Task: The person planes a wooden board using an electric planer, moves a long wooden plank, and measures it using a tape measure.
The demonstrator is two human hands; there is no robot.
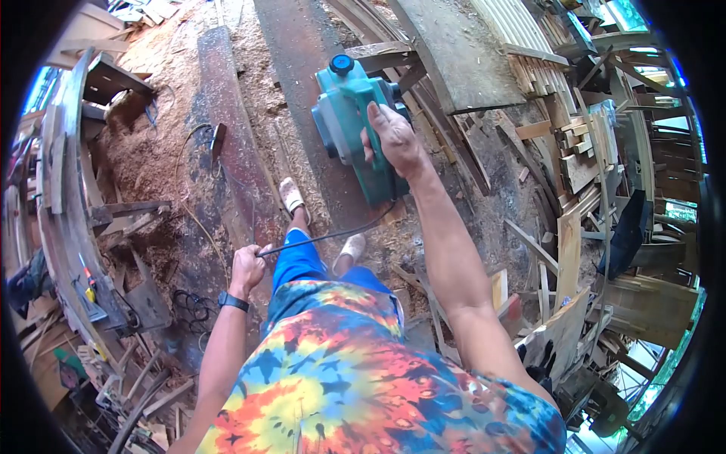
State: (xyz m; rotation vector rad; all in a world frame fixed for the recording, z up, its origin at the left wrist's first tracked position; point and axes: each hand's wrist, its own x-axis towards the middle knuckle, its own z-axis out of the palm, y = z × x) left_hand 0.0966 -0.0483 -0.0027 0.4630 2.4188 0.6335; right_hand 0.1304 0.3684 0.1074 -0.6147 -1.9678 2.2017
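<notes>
While right hand [396, 140] wraps snugly round handle [364, 97] of electric planer [342, 125] at 12 o'clock, left hand [248, 269] closes on black cord [325, 238] at 8. Looks like carrying tbh; shifting it calls for cord kept clear.

The right fingers [374, 125] grip a teal power tool [359, 132]; the left hold its cord [333, 237].

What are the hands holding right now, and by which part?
The right hand grips the teal power tool by its handle; the left hand holds the black cord partway along, away from the tool.
</notes>
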